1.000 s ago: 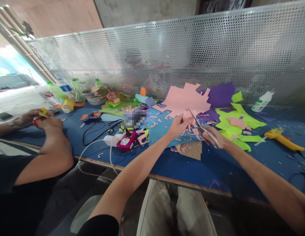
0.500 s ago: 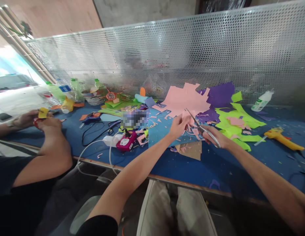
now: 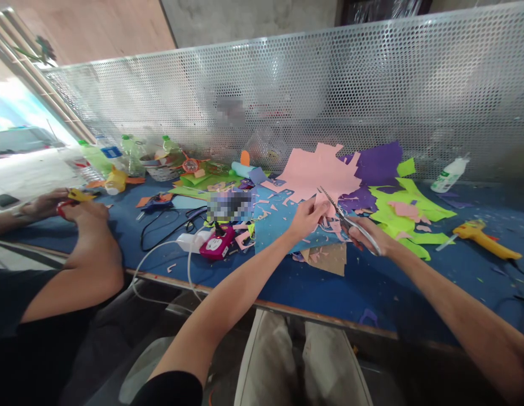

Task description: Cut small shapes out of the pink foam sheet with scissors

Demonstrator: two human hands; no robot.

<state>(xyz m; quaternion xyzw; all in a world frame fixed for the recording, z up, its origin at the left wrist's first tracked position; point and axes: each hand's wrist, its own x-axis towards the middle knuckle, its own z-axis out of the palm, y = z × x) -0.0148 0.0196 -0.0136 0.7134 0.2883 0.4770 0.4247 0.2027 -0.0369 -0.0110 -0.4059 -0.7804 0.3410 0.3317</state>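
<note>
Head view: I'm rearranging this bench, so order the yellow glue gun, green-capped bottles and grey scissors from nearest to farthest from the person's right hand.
1. Grey scissors, held in the right hand.
2. Yellow glue gun, to its right.
3. Green-capped bottles, far to its left.

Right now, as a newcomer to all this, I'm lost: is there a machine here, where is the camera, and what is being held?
There is no machine: these are a person's bare hands, seen by a camera worn on that person's head, looking forward and down. The left hand pinches a small pink piece; the right hand holds scissors beside it. On the blue table lie a large pink sheet, a purple sheet, lime-green scraps, a yellow glue gun and a magenta plug adapter. At the picture's left, a co-worker's hand is near a yellow piece.
</note>
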